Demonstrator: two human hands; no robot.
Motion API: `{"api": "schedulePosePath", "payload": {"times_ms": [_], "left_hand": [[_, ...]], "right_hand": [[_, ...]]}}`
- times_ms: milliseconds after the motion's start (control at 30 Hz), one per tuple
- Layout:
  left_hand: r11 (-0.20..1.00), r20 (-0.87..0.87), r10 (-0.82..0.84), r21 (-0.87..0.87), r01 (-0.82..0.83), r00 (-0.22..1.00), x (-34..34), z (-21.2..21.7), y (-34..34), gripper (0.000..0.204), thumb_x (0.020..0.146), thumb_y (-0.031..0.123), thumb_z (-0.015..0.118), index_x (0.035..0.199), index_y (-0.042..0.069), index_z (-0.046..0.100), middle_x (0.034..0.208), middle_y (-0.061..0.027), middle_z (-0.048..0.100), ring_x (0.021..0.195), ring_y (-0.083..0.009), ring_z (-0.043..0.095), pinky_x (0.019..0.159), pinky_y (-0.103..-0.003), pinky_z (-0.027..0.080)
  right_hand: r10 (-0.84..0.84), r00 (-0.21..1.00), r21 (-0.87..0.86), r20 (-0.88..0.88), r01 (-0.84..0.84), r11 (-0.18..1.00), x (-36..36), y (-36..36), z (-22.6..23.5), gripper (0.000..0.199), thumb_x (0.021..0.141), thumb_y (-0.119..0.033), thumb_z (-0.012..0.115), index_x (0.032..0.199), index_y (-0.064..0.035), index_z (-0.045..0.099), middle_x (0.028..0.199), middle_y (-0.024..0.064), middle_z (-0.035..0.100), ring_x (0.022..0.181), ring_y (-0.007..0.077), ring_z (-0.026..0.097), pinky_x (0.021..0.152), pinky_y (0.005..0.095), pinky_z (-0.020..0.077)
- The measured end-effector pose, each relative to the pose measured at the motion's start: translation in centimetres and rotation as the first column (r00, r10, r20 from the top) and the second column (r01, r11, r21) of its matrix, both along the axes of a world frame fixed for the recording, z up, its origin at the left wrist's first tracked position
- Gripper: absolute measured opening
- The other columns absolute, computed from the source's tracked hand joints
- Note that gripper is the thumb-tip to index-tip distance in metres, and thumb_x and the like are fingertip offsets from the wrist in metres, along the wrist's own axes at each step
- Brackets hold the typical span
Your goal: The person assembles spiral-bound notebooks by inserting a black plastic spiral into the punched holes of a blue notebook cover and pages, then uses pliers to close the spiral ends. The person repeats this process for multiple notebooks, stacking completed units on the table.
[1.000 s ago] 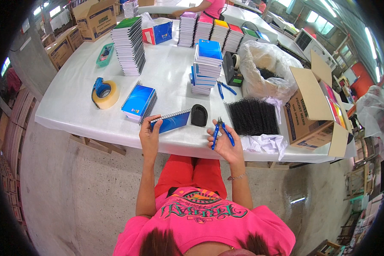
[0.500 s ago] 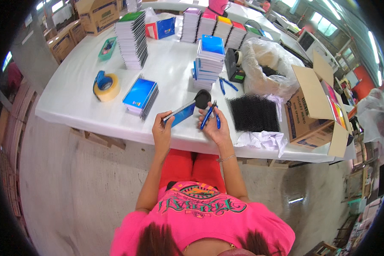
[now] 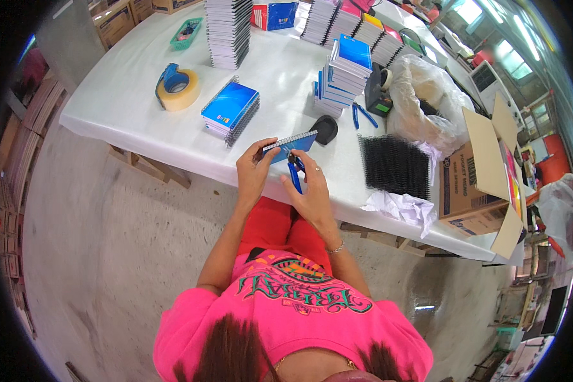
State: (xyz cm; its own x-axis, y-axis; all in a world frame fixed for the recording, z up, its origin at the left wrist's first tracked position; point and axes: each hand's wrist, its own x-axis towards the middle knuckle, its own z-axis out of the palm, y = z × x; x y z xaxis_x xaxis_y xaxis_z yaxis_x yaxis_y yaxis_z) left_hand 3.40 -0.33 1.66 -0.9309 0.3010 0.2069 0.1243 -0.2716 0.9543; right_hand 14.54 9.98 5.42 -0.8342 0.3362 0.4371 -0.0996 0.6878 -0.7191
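Note:
A small blue spiral notebook [image 3: 297,144] is pinched by its left end in my left hand [image 3: 254,167], above the table's front edge. Its spiral binding runs along the upper edge. Blue-handled pliers [image 3: 294,173] are gripped in my right hand [image 3: 312,194], their jaws against or just in front of the notebook; whether they touch it I cannot tell. Just beyond the notebook lies a round black dish-like object [image 3: 325,130]. Left of it sits a short stack of blue spiral notebooks [image 3: 231,105]. Behind stands a taller stack of blue notebooks [image 3: 347,67].
Black spiral coils [image 3: 395,165] lie right of my hands, beside crumpled white paper [image 3: 401,207] and an open carton [image 3: 474,184]. A second pair of blue-handled pliers [image 3: 364,116] rests near a plastic bag [image 3: 426,95]. A tape roll [image 3: 178,89] and tall notebook stack [image 3: 228,35] stand left.
My right hand has brought the pliers left, up to the notebook, and turned them. The notebook is tilted more level. The whole view has shifted, with the table appearing turned.

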Motion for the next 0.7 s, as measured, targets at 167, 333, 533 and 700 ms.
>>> {"api": "schedulePosePath", "payload": {"times_ms": [167, 333, 533, 700], "left_hand": [[1.000, -0.003, 0.000, 0.018, 0.001, 1.000, -0.3, 0.1, 0.0, 0.023, 0.090, -0.002, 0.064, 0.113, -0.004, 0.069, 0.096, -0.0089, 0.073, 0.088, -0.0093, 0.066, 0.077, -0.023, 0.053], [0.997, -0.057, 0.015, -0.073, -0.019, 0.998, -0.2, 0.2, -0.4, 0.023, 0.092, -0.004, 0.058, 0.113, -0.003, 0.069, 0.093, -0.0109, 0.075, 0.087, -0.0105, 0.069, 0.076, -0.023, 0.054], [0.989, -0.103, 0.031, -0.138, -0.045, 0.994, -0.1, 0.7, -0.6, 0.025, 0.092, -0.004, 0.057, 0.114, -0.004, 0.068, 0.093, -0.0107, 0.075, 0.086, -0.0098, 0.069, 0.074, -0.023, 0.054], [0.987, -0.097, 0.023, -0.155, -0.038, 0.995, 0.0, 0.7, -0.7, 0.025, 0.092, -0.004, 0.057, 0.115, -0.004, 0.068, 0.093, -0.0110, 0.075, 0.087, -0.0109, 0.070, 0.075, -0.024, 0.054]], "right_hand": [[-0.047, 0.999, 0.238, -0.011, 0.048, 0.970, -0.9, -0.7, -0.9, 0.053, 0.083, -0.021, 0.071, 0.132, -0.0122, 0.055, 0.103, 0.0127, 0.062, 0.088, 0.0325, 0.057, 0.077, 0.0437, 0.0436], [-0.078, 0.997, 0.267, -0.026, 0.082, 0.960, -1.3, -1.2, -1.4, 0.051, 0.082, -0.021, 0.071, 0.131, -0.0143, 0.058, 0.098, 0.0112, 0.061, 0.085, 0.0310, 0.056, 0.073, 0.0435, 0.0428], [-0.086, 0.996, 0.250, 0.021, 0.078, 0.965, -1.2, -1.5, -0.8, 0.052, 0.080, -0.017, 0.074, 0.130, -0.0129, 0.061, 0.100, 0.0107, 0.063, 0.091, 0.0303, 0.060, 0.080, 0.0412, 0.0456], [-0.086, 0.996, 0.226, -0.010, 0.086, 0.970, -1.4, -1.7, -1.3, 0.050, 0.080, -0.016, 0.074, 0.129, -0.0129, 0.062, 0.096, 0.0117, 0.063, 0.086, 0.0311, 0.062, 0.074, 0.0408, 0.0489]]}}
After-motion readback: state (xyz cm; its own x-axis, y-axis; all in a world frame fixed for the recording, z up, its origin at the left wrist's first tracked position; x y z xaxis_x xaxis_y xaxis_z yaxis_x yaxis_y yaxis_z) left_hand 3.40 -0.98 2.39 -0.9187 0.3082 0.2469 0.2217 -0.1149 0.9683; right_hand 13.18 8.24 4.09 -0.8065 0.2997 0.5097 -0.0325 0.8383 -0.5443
